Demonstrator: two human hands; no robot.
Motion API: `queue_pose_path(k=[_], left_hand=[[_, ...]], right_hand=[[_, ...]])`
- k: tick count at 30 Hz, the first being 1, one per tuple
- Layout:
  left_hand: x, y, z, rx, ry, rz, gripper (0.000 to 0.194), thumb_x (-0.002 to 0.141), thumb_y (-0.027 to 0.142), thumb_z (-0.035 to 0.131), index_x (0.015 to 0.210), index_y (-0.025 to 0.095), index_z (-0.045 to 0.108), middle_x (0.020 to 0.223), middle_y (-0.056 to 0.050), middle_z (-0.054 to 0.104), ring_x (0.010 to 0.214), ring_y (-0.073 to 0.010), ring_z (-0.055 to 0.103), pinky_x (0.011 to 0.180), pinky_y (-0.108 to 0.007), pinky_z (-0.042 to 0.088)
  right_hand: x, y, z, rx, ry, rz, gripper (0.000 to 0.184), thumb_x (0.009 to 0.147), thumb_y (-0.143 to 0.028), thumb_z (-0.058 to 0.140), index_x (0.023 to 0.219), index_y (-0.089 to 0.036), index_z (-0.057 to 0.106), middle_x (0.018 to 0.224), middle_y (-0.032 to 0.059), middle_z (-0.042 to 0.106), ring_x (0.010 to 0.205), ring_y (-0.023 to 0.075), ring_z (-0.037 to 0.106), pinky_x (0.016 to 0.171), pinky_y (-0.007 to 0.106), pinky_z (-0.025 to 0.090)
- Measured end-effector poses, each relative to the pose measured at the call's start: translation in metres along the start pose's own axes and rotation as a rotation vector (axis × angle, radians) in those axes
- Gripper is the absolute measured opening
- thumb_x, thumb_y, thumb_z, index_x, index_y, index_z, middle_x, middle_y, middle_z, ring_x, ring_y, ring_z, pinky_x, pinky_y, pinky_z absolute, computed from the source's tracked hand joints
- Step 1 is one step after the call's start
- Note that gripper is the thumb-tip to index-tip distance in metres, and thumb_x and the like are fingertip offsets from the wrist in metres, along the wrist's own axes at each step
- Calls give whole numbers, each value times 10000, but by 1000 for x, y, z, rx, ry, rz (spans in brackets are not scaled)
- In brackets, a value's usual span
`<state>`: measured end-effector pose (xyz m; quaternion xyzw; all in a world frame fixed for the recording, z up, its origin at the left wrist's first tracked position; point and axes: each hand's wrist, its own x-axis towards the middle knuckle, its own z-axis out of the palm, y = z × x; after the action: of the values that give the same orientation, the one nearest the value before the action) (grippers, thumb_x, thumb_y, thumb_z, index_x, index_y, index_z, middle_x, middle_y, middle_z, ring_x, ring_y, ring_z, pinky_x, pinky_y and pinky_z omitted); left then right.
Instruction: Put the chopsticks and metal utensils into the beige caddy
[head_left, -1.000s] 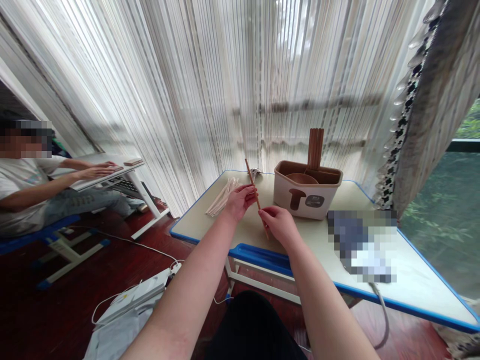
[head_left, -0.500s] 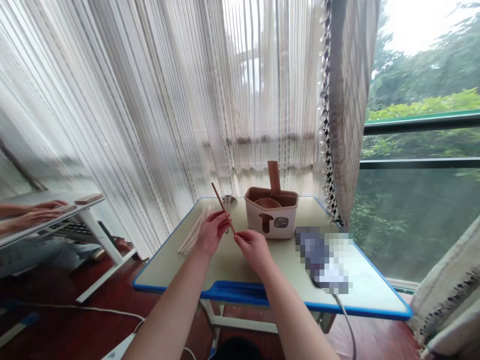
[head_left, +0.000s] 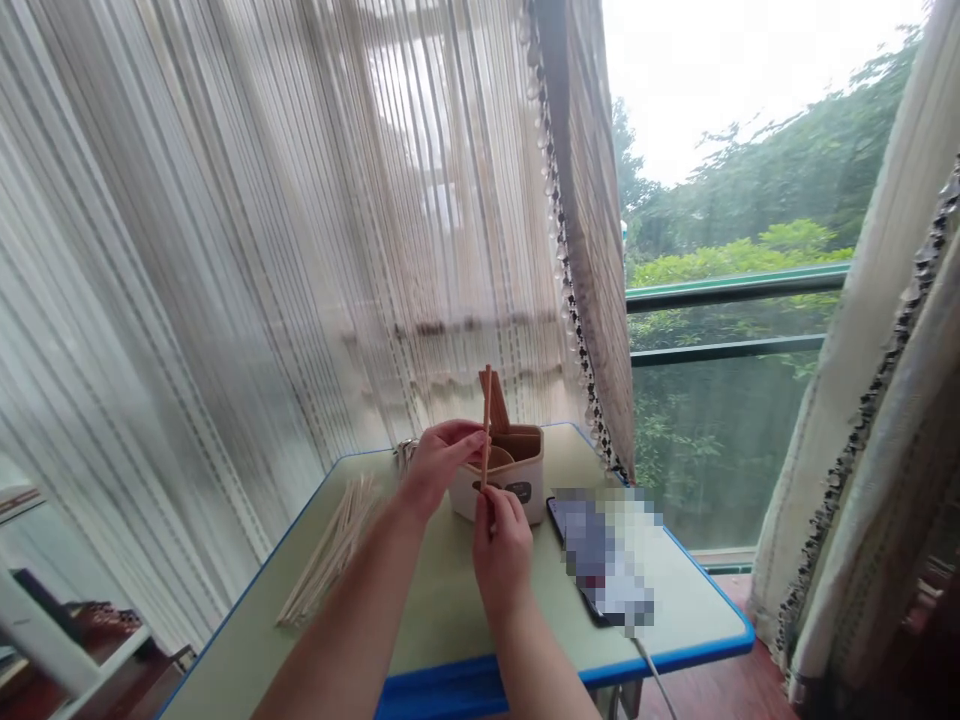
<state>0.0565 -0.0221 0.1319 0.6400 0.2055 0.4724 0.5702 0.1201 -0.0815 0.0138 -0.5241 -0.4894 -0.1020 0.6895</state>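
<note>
Pinched between my two hands is a thin brown wooden chopstick, nearly upright. My left hand grips it around the middle, and my right hand holds its lower end. Just behind them stands a white and brown utensil holder with compartments, partly hidden by my hands. A bundle of brown chopsticks rises from its back compartment, and a round brown piece, perhaps a spoon or ladle bowl, shows inside at the front.
Several pale wrapped chopsticks lie on the left of the blue-edged table. Metal cutlery sits at the back edge. A pixelated phone-like device with a cable lies on the right, near the window.
My view has turned right and come closer to the table. Both hands have brought the chopstick in front of the holder, and it has gone from slanted to nearly upright.
</note>
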Motion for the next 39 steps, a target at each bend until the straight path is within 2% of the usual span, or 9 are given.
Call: queue_pose_path(k=[4, 8, 11, 16, 22, 26, 31, 36, 39], left_hand=[[13, -1, 20, 28, -77, 2, 281, 647, 333, 732, 818, 120, 669, 738, -56, 686, 676, -151, 649, 657, -281, 538], [26, 20, 31, 136, -256, -63, 254, 615, 280, 753, 793, 116, 674, 719, -49, 674, 641, -130, 627, 640, -270, 530], [31, 35, 36, 199, -397, -90, 219, 607, 247, 754, 770, 123, 676, 706, -42, 670, 662, -119, 625, 665, -247, 515], [36, 34, 33, 199, -414, -102, 203, 618, 252, 743, 763, 132, 669, 698, -27, 656, 652, -109, 614, 645, -233, 507], [45, 25, 12, 164, -358, -70, 218, 644, 269, 726, 795, 126, 662, 702, -35, 652, 645, -113, 614, 652, -253, 519], [42, 29, 6, 201, -321, -27, 221, 651, 274, 724, 807, 128, 667, 722, -36, 654, 651, -110, 611, 640, -242, 518], [36, 31, 20, 102, -392, -91, 233, 630, 290, 742, 778, 120, 684, 714, -48, 672, 672, -129, 630, 657, -259, 531], [40, 19, 37, -75, -190, -57, 318, 593, 322, 768, 814, 108, 686, 689, -38, 677, 624, -123, 634, 662, -283, 548], [44, 9, 41, -66, -202, -80, 335, 618, 361, 748, 826, 104, 690, 704, -50, 687, 636, -133, 644, 660, -293, 555]], right_hand=[[4, -2, -6, 14, 89, 75, 180, 875, -227, 460, 928, -144, 610, 836, 78, 609, 793, 167, 575, 736, 285, 468], [7, -3, -10, 46, 172, 160, 187, 871, -263, 478, 914, -138, 610, 827, 76, 605, 782, 168, 576, 721, 284, 466], [6, -3, -11, 49, 185, 161, 185, 873, -263, 477, 918, -138, 605, 844, 79, 603, 797, 167, 573, 732, 282, 465], [5, 1, -9, 30, 132, 168, 192, 885, -263, 448, 918, -149, 598, 847, 75, 602, 790, 164, 574, 719, 273, 470], [10, 7, -13, -4, 17, 218, 218, 882, -289, 444, 904, -151, 613, 852, 82, 611, 798, 177, 580, 732, 287, 469], [18, 5, -30, 21, -164, 191, 215, 875, -300, 462, 906, -168, 628, 863, 72, 622, 781, 163, 586, 689, 259, 472], [47, 1, -60, -18, -291, 137, 193, 858, -315, 493, 887, -182, 631, 826, 59, 633, 725, 154, 583, 625, 238, 460], [84, 1, -79, -53, -540, 121, 182, 848, -297, 495, 863, -189, 641, 782, 43, 648, 661, 141, 587, 595, 229, 453], [98, 5, -85, -114, -648, 100, 169, 827, -282, 511, 787, -188, 646, 715, 32, 645, 633, 146, 582, 578, 233, 442]])
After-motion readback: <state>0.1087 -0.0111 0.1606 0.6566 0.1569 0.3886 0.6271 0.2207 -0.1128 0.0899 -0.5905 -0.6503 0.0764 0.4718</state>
